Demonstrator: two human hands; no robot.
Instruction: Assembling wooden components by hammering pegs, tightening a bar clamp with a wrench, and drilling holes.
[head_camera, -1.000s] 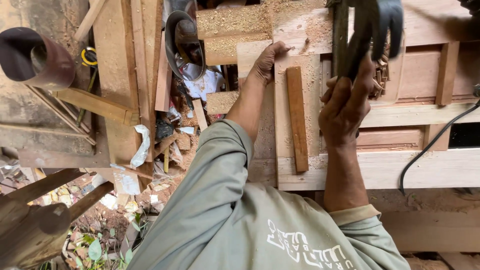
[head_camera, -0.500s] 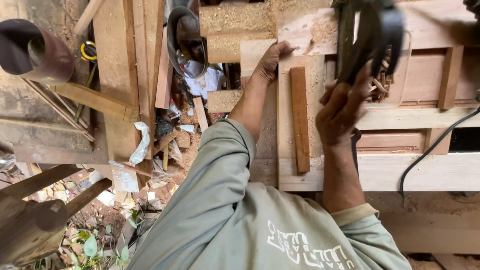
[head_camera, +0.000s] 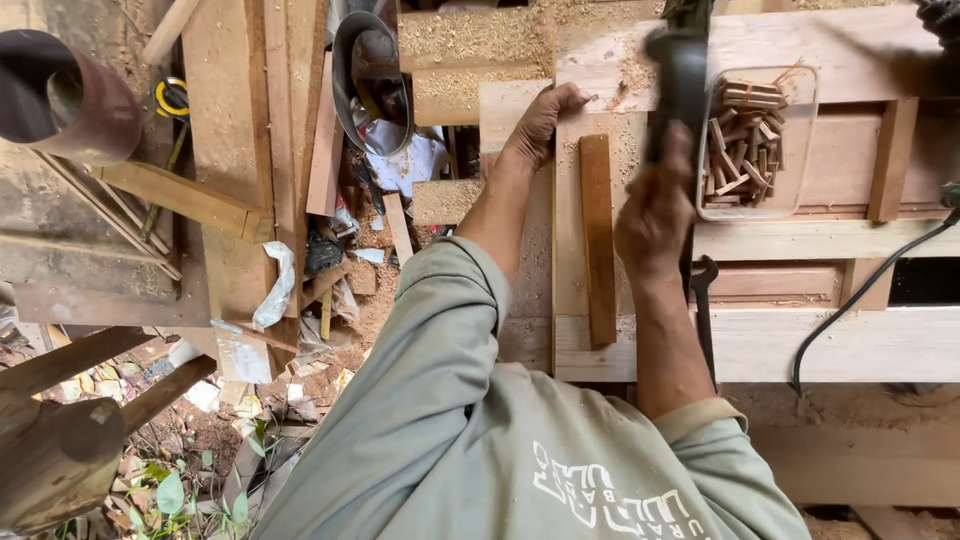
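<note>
Rough matt wood strip, clear plastic tub w/ wooden dowels.

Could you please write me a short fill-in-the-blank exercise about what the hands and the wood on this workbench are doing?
1. The left hand rests on the far end of a pale ____.
2. The right hand grips a dark power ____.
3. The narrow brown strip lies ____ the two hands.
4. The clear plastic tub holds short wooden ____.

Missing words: board; tool; between; pegs

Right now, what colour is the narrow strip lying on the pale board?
Reddish brown strip; head view.
</note>
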